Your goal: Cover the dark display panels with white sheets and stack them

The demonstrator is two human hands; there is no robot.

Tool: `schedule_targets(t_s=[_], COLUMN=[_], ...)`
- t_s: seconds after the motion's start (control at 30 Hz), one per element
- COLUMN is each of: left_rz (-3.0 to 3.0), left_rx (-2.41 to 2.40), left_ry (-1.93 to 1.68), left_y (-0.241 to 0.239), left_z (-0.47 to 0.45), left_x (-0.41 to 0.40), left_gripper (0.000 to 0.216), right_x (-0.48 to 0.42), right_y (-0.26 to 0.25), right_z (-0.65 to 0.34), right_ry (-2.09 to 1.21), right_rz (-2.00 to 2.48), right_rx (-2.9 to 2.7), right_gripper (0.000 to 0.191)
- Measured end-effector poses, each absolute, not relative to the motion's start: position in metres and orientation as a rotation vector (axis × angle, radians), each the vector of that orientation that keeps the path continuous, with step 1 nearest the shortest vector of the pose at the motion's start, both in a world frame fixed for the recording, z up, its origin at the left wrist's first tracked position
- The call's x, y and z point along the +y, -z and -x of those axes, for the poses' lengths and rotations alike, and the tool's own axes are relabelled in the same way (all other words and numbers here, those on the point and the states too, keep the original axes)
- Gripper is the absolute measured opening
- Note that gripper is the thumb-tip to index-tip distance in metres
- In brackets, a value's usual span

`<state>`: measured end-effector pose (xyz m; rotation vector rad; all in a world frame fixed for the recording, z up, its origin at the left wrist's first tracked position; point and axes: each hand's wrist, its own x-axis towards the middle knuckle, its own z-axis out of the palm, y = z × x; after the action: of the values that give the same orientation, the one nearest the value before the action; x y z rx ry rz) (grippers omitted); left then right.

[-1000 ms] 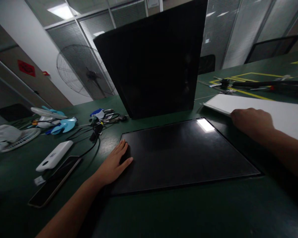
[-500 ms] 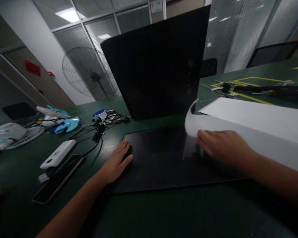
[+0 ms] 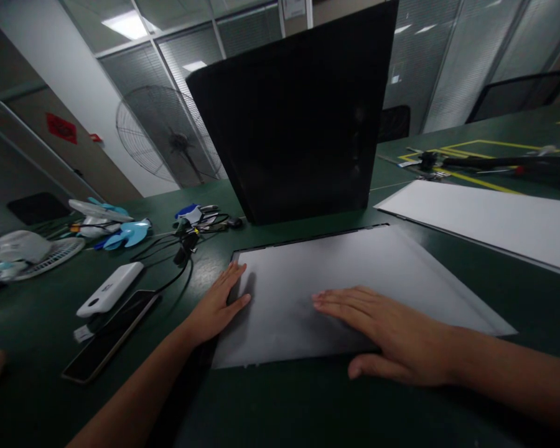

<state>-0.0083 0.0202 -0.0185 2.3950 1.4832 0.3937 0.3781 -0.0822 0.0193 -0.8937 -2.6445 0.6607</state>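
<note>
Count on bench:
- Hands: 2, left hand [image 3: 214, 306] and right hand [image 3: 394, 333].
- White sheets: 2, near sheet [image 3: 354, 267] and far sheet [image 3: 485, 218].
- Black panel [image 3: 298, 118]: 1.
- Pedestal fan [image 3: 168, 137]: 1.
- Power bank [image 3: 109, 289]: 1.
- Phone [image 3: 109, 336]: 1.

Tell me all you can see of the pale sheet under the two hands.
The pale sheet is thin, matte, greyish white and rectangular. It lies flat on the green table, a dark rim showing along its far edge. The right hand rests flat on it; the left hand touches its left edge.
</note>
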Motion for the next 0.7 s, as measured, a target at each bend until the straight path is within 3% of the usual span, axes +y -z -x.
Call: schedule_targets(t_s=[0.17,0.53,0.7], left_rz=[-2.294,-2.301,-2.294], left_rx=[1.497,1.614,1.680], left_ry=[-0.493,-0.516,-0.489], left_y=[0.019,0.027,0.020], left_z=[0.011,0.013,0.009], left_x=[0.025,0.032,0.030], left_gripper=[0.063,0.053,0.054], right_x=[-0.074,-0.076,-0.064], right_y=[-0.017,-0.002,0.004], right_z=[-0.388,-0.378,-0.389], right_ry=[-0.601,-0.263,-0.211], right_rz=[0.996,1.026,1.112], right_rx=[-2.771,-2.759,-2.669], right_gripper=[0.091,0.057,0.062])
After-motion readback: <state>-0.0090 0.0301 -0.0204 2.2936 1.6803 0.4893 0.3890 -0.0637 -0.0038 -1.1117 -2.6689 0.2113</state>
